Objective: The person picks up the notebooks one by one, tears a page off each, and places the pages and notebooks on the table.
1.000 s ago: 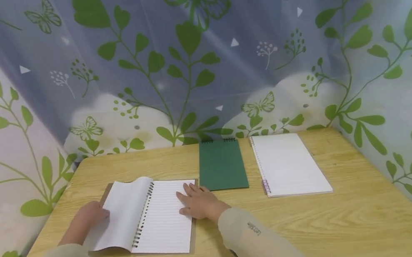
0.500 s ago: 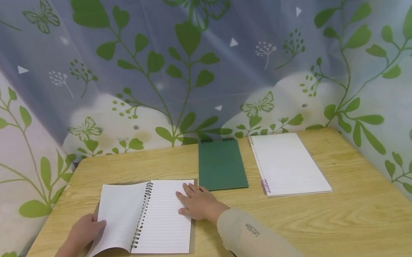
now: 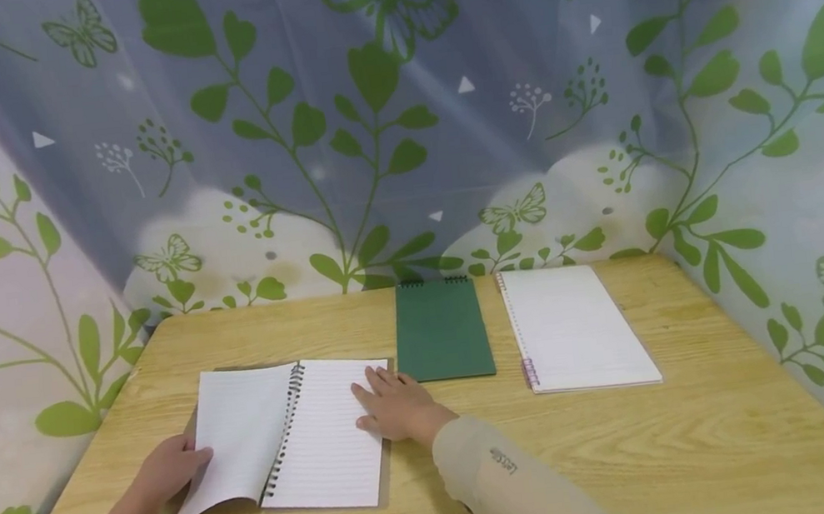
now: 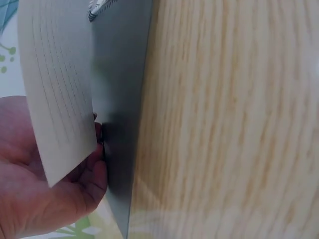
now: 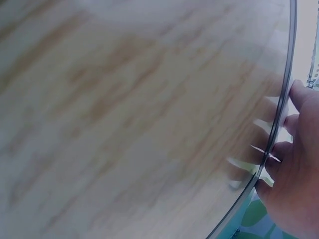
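Note:
A spiral notebook point(image 3: 328, 458) with lined pages lies spread on the wooden table. At its left edge my left hand point(image 3: 166, 469) pinches a white page point(image 3: 241, 426), thumb on top. That page bows up from the dark cover point(image 4: 117, 94) in the left wrist view, where the left hand's curled fingers point(image 4: 92, 184) meet the cover's edge. My right hand point(image 3: 397, 405) rests on the right page with its fingers spread, near the outer edge. In the right wrist view that hand point(image 5: 296, 169) shows at the right, beside the notebook's edge.
A green notepad point(image 3: 443, 333) with black rings lies behind the right hand. Farther right is a white spiral notebook point(image 3: 581, 327) with pink rings. The wooden table point(image 3: 628, 452) ends at a leaf-patterned curtain point(image 3: 401, 149).
The left page, curled up earlier, has been drawn left and down and now lies flatter. My left hand moved slightly left and lower with it. The right hand stays in place.

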`<action>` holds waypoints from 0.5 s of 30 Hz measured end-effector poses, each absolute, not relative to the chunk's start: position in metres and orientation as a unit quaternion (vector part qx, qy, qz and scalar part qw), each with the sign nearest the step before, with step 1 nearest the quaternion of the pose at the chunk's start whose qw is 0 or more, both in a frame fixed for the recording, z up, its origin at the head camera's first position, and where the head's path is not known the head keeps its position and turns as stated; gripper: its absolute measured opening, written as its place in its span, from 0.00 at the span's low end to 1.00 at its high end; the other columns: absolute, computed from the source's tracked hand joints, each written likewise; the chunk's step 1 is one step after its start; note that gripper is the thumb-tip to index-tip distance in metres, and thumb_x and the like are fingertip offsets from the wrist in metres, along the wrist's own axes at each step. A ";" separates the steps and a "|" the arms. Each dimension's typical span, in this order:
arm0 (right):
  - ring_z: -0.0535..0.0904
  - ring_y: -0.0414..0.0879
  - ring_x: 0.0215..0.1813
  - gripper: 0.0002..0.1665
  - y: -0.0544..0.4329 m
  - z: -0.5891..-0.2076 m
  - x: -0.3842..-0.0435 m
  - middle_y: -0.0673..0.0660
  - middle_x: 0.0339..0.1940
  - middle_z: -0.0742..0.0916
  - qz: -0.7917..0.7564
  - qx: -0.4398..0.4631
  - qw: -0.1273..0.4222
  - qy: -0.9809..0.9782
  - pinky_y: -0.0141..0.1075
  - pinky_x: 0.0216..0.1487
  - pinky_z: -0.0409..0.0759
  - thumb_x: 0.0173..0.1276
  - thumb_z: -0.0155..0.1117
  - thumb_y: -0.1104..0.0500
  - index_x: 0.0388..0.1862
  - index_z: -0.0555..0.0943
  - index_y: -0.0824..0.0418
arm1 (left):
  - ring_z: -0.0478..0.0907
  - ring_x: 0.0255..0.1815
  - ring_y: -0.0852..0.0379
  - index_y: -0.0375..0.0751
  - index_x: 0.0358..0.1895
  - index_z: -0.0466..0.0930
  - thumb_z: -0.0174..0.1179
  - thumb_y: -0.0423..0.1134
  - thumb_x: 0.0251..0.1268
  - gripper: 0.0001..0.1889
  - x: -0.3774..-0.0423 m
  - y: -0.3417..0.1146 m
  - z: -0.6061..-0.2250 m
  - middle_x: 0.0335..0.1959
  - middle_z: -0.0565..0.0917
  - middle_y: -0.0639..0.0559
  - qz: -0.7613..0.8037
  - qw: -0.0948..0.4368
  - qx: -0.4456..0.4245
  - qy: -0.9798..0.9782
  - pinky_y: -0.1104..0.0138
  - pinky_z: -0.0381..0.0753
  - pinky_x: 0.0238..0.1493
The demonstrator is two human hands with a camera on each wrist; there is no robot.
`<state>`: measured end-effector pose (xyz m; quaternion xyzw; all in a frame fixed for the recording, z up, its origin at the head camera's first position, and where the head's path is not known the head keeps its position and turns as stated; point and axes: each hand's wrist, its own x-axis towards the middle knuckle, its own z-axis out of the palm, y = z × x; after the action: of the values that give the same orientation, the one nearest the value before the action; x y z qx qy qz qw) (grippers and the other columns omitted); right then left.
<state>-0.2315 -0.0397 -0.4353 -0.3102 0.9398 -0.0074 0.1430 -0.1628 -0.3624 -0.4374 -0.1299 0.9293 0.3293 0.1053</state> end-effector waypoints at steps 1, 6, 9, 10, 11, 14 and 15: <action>0.45 0.46 0.76 0.35 -0.039 -0.435 -0.231 0.54 0.76 0.50 -0.007 -0.310 0.142 0.940 0.45 0.74 0.49 0.72 0.36 0.38 0.74 0.48 0.46 | 0.65 0.24 0.56 0.33 0.27 0.67 0.49 0.38 0.64 0.11 -0.163 -0.363 -0.438 0.21 0.67 0.51 0.329 0.102 -0.128 0.930 0.66 0.64 0.26; 0.45 0.46 0.76 0.35 -0.038 -0.434 -0.231 0.53 0.76 0.50 -0.010 -0.310 0.142 0.940 0.45 0.73 0.49 0.72 0.36 0.38 0.74 0.48 0.45 | 0.64 0.23 0.56 0.35 0.25 0.66 0.50 0.38 0.62 0.11 -0.161 -0.361 -0.439 0.20 0.66 0.51 0.326 0.088 -0.125 0.933 0.67 0.63 0.24; 0.45 0.46 0.76 0.35 -0.037 -0.434 -0.232 0.53 0.76 0.50 -0.011 -0.309 0.140 0.941 0.45 0.73 0.49 0.72 0.36 0.38 0.74 0.48 0.45 | 0.64 0.23 0.56 0.36 0.24 0.66 0.50 0.38 0.61 0.11 -0.161 -0.360 -0.440 0.19 0.66 0.52 0.319 0.081 -0.120 0.937 0.67 0.63 0.24; 0.45 0.46 0.76 0.35 -0.037 -0.435 -0.233 0.54 0.76 0.50 -0.011 -0.309 0.140 0.941 0.45 0.73 0.49 0.72 0.36 0.38 0.74 0.48 0.45 | 0.64 0.23 0.56 0.36 0.24 0.66 0.50 0.38 0.61 0.11 -0.161 -0.360 -0.441 0.19 0.66 0.52 0.317 0.079 -0.118 0.938 0.67 0.63 0.24; 0.45 0.47 0.76 0.35 -0.037 -0.435 -0.233 0.54 0.76 0.50 -0.010 -0.309 0.139 0.941 0.45 0.73 0.49 0.72 0.36 0.38 0.74 0.48 0.45 | 0.64 0.23 0.56 0.36 0.24 0.66 0.50 0.38 0.61 0.11 -0.161 -0.360 -0.441 0.19 0.66 0.52 0.315 0.077 -0.116 0.939 0.67 0.63 0.24; 0.44 0.47 0.76 0.35 -0.037 -0.436 -0.234 0.54 0.76 0.49 -0.010 -0.310 0.141 0.940 0.46 0.74 0.48 0.73 0.35 0.38 0.74 0.47 0.46 | 0.64 0.24 0.56 0.36 0.24 0.66 0.51 0.37 0.60 0.11 -0.160 -0.360 -0.443 0.20 0.67 0.51 0.314 0.068 -0.110 0.940 0.67 0.63 0.25; 0.44 0.47 0.76 0.35 -0.037 -0.436 -0.234 0.54 0.76 0.49 -0.010 -0.311 0.141 0.940 0.46 0.74 0.48 0.72 0.35 0.38 0.74 0.47 0.46 | 0.64 0.24 0.56 0.36 0.24 0.66 0.51 0.37 0.60 0.11 -0.160 -0.360 -0.444 0.20 0.67 0.51 0.317 0.067 -0.108 0.940 0.67 0.63 0.25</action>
<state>-0.2339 -0.0372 -0.4363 -0.3106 0.9400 -0.0099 0.1406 -0.1600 -0.3605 -0.4437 -0.1085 0.9399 0.3168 0.0666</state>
